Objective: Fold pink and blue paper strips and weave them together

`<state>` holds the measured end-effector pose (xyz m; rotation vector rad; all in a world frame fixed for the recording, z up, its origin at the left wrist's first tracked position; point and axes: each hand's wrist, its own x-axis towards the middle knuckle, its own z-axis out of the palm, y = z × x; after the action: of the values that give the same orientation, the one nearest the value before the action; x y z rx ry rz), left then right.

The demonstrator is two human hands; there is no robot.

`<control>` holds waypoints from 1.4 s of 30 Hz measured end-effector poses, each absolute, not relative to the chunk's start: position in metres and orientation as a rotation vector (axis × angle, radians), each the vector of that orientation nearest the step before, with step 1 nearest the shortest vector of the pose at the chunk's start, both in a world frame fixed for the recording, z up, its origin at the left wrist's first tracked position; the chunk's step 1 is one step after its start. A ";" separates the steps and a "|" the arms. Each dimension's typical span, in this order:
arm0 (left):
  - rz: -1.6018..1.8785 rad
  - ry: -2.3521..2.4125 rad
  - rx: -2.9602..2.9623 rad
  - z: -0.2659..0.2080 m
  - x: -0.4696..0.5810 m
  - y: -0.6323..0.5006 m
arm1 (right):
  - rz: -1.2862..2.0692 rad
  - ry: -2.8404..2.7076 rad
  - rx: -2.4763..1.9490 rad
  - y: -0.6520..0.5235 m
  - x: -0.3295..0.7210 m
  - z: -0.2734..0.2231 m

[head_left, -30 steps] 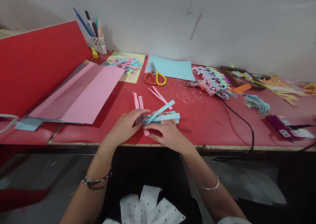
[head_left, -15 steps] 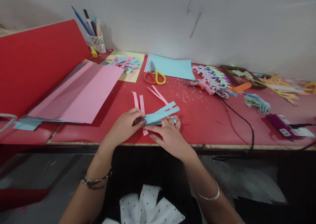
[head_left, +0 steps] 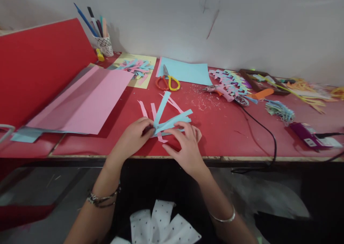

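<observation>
My left hand [head_left: 133,138] is closed, thumb and finger pinching the left ends of several light blue paper strips [head_left: 174,121]. These fan out to the right, and one blue strip [head_left: 162,108] points up and away. To their right my right hand [head_left: 188,149] is open, thumb and forefinger apart; its fingers are over the strips' right part and hide some of it. A folded pink strip [head_left: 161,138] shows between the hands. Past my left fingers lie two pink strips [head_left: 153,109], and further right a split pink strip [head_left: 175,103] rests on the table.
Scissors [head_left: 168,82] lie beyond the strips, before a blue sheet [head_left: 190,71]. Pink sheets [head_left: 88,100] are at left. Paper scraps [head_left: 137,67] lie on a yellow sheet. At right are a glue gun [head_left: 220,91], its black cord [head_left: 259,125] and a purple power box [head_left: 309,136].
One blue strip has swung up and left, apart from the others. My right hand's thumb and forefinger have spread and come away from the pinched ends.
</observation>
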<state>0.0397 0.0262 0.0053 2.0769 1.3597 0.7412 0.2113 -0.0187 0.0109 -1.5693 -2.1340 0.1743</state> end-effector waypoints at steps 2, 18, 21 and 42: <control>0.737 1.361 2.089 0.004 0.039 0.026 | 0.074 -2.012 -1.577 -0.020 0.214 0.010; 0.760 1.387 2.078 0.005 0.038 0.025 | 0.306 -2.611 -1.326 0.020 0.216 0.028; 0.770 1.393 2.100 0.003 0.037 0.024 | 0.373 -2.604 -1.310 0.022 0.214 0.029; 0.773 1.444 2.075 0.006 0.035 0.020 | 0.582 -2.387 -1.325 0.026 0.206 0.024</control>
<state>0.0348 0.0203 0.0057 2.0752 1.4444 0.7730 0.2059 0.0257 0.0235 -1.3251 -2.3867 0.5816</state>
